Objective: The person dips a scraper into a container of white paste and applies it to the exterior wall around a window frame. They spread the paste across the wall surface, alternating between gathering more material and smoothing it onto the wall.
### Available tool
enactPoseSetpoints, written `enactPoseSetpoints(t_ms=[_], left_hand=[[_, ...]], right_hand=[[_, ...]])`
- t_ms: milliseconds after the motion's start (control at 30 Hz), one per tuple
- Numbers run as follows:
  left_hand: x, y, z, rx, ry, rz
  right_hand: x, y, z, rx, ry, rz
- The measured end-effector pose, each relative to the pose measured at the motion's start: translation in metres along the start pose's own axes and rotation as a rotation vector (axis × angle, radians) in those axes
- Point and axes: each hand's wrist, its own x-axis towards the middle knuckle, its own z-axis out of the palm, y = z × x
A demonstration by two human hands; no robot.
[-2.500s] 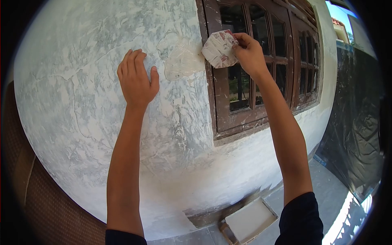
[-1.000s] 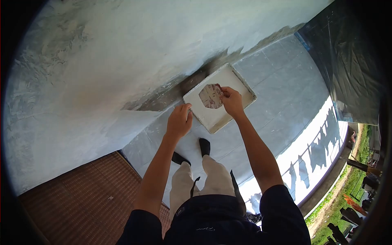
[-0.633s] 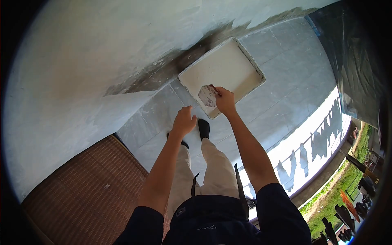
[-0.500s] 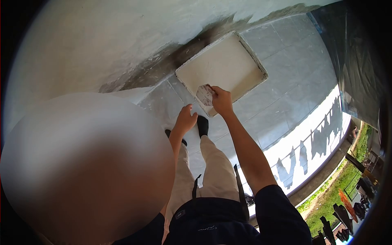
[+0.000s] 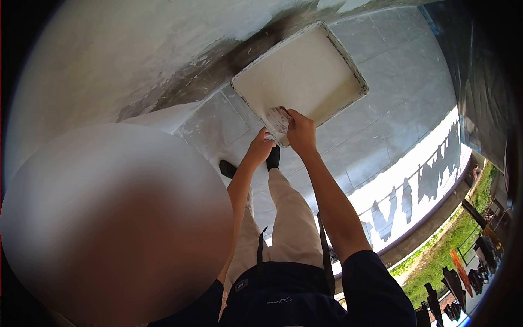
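Note:
A shallow rectangular tray (image 5: pixel 354 70) of off-white liquid lies on the floor, its rim caked with dried residue. My right hand (image 5: pixel 301 132) is closed around a white-smeared, semi-transparent scoop (image 5: pixel 278 120), held low over the tray's near corner. Beside it, my left hand (image 5: pixel 260 148) has its fingers and thumb closed on the tray's near rim, just left of the scoop. The scoop's grip is hidden behind my right fingers.
A large pale rounded shape (image 5: pixel 117 218), blurred by closeness, fills the lower left. The plastered wall (image 5: pixel 125 60) runs behind the tray. My dark-socked feet (image 5: pixel 227 168) stand on grey tiles (image 5: pixel 359 139). Dark sheeting (image 5: pixel 482 92) hangs at the right.
My left hand has moved up and right to the tray's near rim, its fingers closing there. The scoop in my right hand now tilts differently, still above the near corner.

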Motion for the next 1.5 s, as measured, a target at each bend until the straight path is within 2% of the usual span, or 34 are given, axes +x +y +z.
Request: enactPoseSetpoints(t_ms=[200,267,367,800,900,1133,1200,1267,1300,1400,1467,1500], left_hand=[[-0.009,0.008,0.001,-0.034,0.045,0.023],[-0.013,0.017,-0.003,-0.013,-0.027,0.024],[-0.02,0.027,-0.005,-0.049,-0.029,-0.033],[-0.014,0.003,-0.019,0.07,0.018,0.02],[-0.012,-0.003,-0.024,0.063,0.071,0.047],[-0.018,0.007,-0.037,0.1,0.082,0.074],[-0.02,0.014,-0.041,0.116,0.091,0.088],[-0.023,0.022,-0.046,0.113,0.114,0.11],[-0.025,0.026,-0.048,0.117,0.12,0.124],[-0.029,0.042,-0.056,0.1,0.186,0.237],[-0.034,0.058,-0.063,0.236,0.375,0.484],[-0.039,0.069,-0.067,0.239,0.393,0.507]], right_hand=[[0.008,0.009,-0.004,0.03,-0.079,0.09],[0.012,0.014,-0.007,0.039,-0.157,0.142],[0.014,0.021,-0.008,0.026,-0.182,0.171],[0.013,0.037,-0.016,-0.016,-0.168,0.227],[0.015,0.041,-0.02,-0.011,-0.141,0.307],[0.021,0.056,-0.026,0.476,-0.081,0.477],[0.024,0.047,-0.033,0.601,-0.074,0.481],[0.027,0.033,-0.042,0.875,-0.075,0.535],[0.029,0.024,-0.047,0.881,-0.072,0.519],[0.037,-0.004,-0.063,1.028,-0.077,0.485],[0.043,-0.025,-0.074,1.143,-0.124,0.465],[0.048,-0.036,-0.079,1.151,-0.13,0.435]])
